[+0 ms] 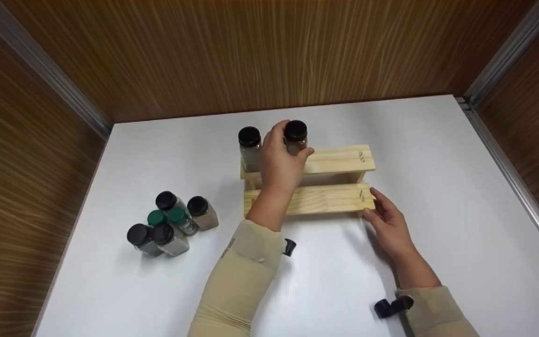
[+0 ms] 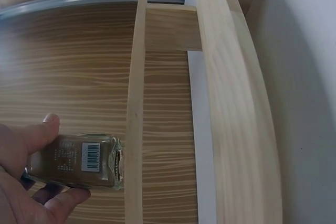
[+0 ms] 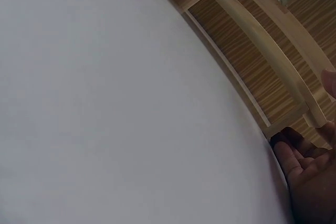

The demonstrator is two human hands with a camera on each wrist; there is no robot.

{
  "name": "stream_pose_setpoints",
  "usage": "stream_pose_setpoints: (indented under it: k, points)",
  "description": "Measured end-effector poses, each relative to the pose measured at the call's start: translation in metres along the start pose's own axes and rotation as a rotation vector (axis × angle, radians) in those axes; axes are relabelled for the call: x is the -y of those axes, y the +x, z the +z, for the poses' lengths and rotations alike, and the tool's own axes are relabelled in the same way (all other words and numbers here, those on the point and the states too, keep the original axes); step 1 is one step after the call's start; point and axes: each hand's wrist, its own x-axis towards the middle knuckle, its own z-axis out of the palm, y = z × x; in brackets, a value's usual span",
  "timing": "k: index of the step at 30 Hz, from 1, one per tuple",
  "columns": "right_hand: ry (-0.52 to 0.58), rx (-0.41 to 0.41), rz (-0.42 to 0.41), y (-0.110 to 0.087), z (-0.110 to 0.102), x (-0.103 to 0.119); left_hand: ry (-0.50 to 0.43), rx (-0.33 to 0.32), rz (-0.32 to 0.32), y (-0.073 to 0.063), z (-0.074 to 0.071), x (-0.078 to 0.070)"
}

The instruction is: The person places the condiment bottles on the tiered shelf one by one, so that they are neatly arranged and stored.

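Observation:
My left hand (image 1: pixel 282 164) grips a glass spice jar (image 1: pixel 296 133) with a black lid and brown contents. The left wrist view shows the jar's barcode label (image 2: pixel 91 157) and its base at the upper shelf's edge; whether it bears on the wood I cannot tell. Beneath is a two-tier wooden rack (image 1: pixel 321 199). Another black-lidded jar (image 1: pixel 251 152) stands at the left end of the upper tier, partly behind the left hand. At the lower tier's right end, my right hand (image 1: pixel 391 229) holds the rack's corner between thumb and fingers.
Several spice jars (image 1: pixel 171 229) with black or green lids stand in a cluster on the white table (image 1: pixel 325 290), left of the rack. Wood-grain panels (image 1: pixel 274 56) wall the table at the back and sides.

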Motion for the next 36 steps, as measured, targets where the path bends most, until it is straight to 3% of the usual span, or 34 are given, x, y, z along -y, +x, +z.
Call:
stream_pose_setpoints:
  k: [28, 32, 36]
  points:
    - [0.005, 0.02, 0.015, 0.002, 0.002, 0.0, 0.015, -0.025, -0.027, -0.003, 0.006, 0.005]
    - [-0.004, 0.028, 0.024, 0.003, 0.002, 0.0, 0.048, -0.047, -0.004, -0.007, 0.007, 0.005]
    - [-0.017, 0.033, 0.03, 0.004, 0.001, -0.001, 0.045, -0.073, 0.071, -0.015, 0.005, 0.0]
